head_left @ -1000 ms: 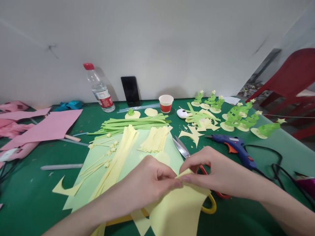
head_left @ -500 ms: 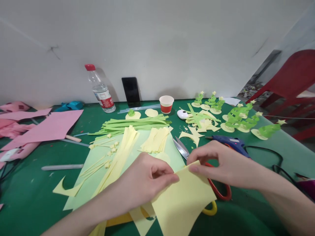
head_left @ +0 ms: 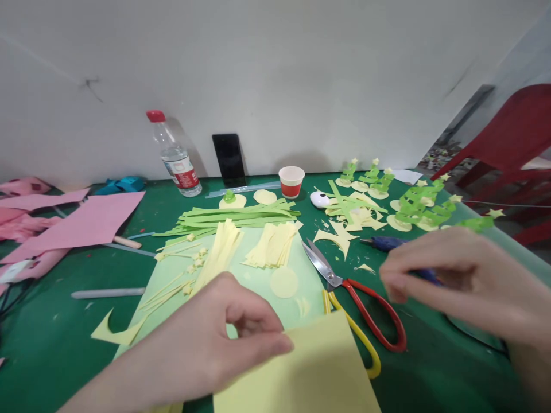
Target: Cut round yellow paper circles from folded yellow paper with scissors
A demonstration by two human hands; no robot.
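My left hand (head_left: 241,338) pinches the top edge of a yellow sheet of paper (head_left: 310,373) between thumb and forefinger, low in the view. My right hand (head_left: 447,281) is apart from the sheet, over the right side of the table and blurred. Its fingers are drawn together, and nothing shows between them. Between the hands lie scissors (head_left: 340,282) with one red and one yellow handle, blades parted. Beyond the left hand, a pale green sheet (head_left: 258,281) bears a yellow paper circle (head_left: 284,282), short yellow strips (head_left: 271,245), long strips (head_left: 221,246) and small paper stars (head_left: 198,263).
A blue glue gun (head_left: 385,243) lies partly behind my right hand. Green spiral decorations (head_left: 413,201) stand at the right. Paper scraps (head_left: 359,215), a cup (head_left: 291,182), a phone (head_left: 229,160) and a bottle (head_left: 178,163) line the back. Pink sheets (head_left: 86,223) lie left.
My right hand has let go of the yellow sheet and moved right. My left hand has drawn the sheet down and left, uncovering the scissors and the paper circle.
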